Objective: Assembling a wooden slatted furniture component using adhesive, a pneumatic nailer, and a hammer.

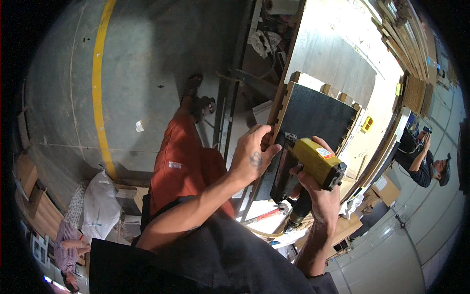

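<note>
In my right hand [320,198] is a yellow and black pneumatic nail gun [313,156], its handle wrapped by my fingers. Its nose end lies over the left part of a dark panel [316,115] with small wooden blocks along its edges. My left hand [252,158] is closed at the panel's left edge, thumb and fingers bent around it beside the gun. Part of what its fingers touch is hidden. An air hose fitting [292,223] hangs below the gun's handle.
The panel rests on a lit workbench [379,115] with a small yellow tool [367,124] on it. A red-handled hammer [267,214] lies near me. Wood strips [401,41] are stacked at the far right. People stand at right and lower left; a white sack [100,206] sits left.
</note>
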A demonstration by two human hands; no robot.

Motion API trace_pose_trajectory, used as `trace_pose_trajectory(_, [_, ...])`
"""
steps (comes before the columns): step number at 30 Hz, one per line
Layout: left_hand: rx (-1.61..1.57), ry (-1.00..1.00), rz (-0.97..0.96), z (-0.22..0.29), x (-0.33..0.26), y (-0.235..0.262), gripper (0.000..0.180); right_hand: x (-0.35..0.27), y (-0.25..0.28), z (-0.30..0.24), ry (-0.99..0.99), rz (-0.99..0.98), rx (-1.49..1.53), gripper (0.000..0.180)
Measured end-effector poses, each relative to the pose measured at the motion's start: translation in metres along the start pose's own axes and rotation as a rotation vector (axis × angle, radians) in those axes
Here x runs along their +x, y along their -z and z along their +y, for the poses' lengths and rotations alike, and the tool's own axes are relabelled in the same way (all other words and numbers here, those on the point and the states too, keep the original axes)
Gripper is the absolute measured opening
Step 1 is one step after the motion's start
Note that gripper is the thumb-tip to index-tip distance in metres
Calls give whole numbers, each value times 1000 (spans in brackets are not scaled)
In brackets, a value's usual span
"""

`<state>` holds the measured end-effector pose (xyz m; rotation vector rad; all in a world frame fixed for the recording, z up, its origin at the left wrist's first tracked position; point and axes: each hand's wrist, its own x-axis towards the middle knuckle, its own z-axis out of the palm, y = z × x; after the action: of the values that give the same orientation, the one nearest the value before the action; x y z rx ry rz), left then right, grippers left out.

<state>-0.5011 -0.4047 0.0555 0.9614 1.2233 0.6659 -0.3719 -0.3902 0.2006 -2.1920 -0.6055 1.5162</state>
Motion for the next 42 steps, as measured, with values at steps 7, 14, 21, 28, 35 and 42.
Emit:
trace_pose_trajectory(7, [-107, 15, -36, -2, 2, 1, 35, 3, -1, 1, 69, -20, 6, 70])
trace_pose_trajectory(14, [-185, -8, -9, -7, -14, 5, 46, -11, -3, -3, 7, 12, -59, 69])
trace_pose_trajectory(21, [-119, 43, -44, -23, -24, 1, 56, -19, -5, 11, -6, -5, -29, 73])
trace_pose_trajectory(28, [-155, 67, -64, -20, -25, -1, 38, -19, -6, 20, 12, 13, -113, 72])
trace_pose_trajectory(35, [-130, 68, -46, -29, -31, 1, 68, -22, -8, 17, -13, -37, -16, 72])
trace_pose_trajectory(42, [-150, 96, -129, -41, -47, 0, 69, -45, -8, 34, 14, 3, -34, 70])
